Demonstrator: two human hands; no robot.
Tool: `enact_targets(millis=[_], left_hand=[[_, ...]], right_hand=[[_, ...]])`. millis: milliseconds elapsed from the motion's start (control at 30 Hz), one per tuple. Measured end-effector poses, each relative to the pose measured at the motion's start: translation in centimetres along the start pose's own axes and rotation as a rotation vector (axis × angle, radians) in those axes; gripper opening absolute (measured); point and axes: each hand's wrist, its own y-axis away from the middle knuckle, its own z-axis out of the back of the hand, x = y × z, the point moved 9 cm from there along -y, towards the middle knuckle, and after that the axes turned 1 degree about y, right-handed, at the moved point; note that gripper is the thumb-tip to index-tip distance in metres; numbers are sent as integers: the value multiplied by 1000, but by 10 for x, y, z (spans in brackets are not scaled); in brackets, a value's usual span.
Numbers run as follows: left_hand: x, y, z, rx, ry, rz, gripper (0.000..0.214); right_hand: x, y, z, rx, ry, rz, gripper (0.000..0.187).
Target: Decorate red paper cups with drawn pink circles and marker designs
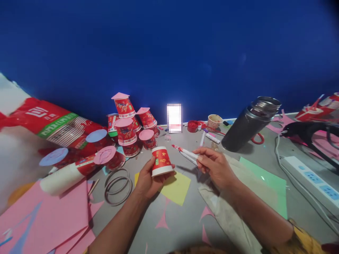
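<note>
Upside down in my left hand (147, 183) is a red paper cup (162, 161) with yellow designs, my fingers wrapped round its side. My right hand (217, 170) pinches a slim white marker (186, 153) whose red tip points left towards the cup. The tip and the cup are apart. Beneath the left hand lies a yellow paper sheet (178, 188). To the left, several red paper cups (126, 132) stand upside down in a stack, some topped with pink paper pieces (123, 122).
A dark open flask (245, 123) leans at the right, near a white power strip (314, 178). Pink sheets (63, 215) and grey rings (118, 187) lie left. A paper cup pack (66, 123) rests behind them. Green paper (275, 187) is under my right forearm's far side.
</note>
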Motion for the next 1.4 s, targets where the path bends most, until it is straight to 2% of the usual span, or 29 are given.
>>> enact_targets(millis=[167, 300, 433, 500, 600, 767, 900, 1067, 1400], left_hand=[[-1, -1, -1, 87, 4, 19, 42], [-3, -2, 0, 68, 6, 3, 43], [1, -4, 6, 16, 4, 23, 40], [1, -5, 8, 4, 2, 16, 39], [-2, -6, 9, 12, -25, -12, 39], [1, -9, 15, -1, -40, -32, 36], [6, -10, 15, 7, -41, -70, 27], [6, -8, 10, 42, -83, -119, 28], [5, -7, 6, 93, -143, -167, 39]], right_hand=[[-27, 1, -7, 13, -340, -136, 33], [-31, 2, -6, -12, -490, -143, 34], [-33, 1, -10, 5, -525, -213, 31], [-28, -1, -18, 45, -488, -236, 30], [-14, -4, -31, 81, -388, -209, 41], [5, 0, -37, -9, -186, 24, 46], [6, 20, -29, -98, 44, 168, 35], [13, 34, -25, -109, 232, 312, 15], [20, 38, -25, -148, 403, 402, 3]])
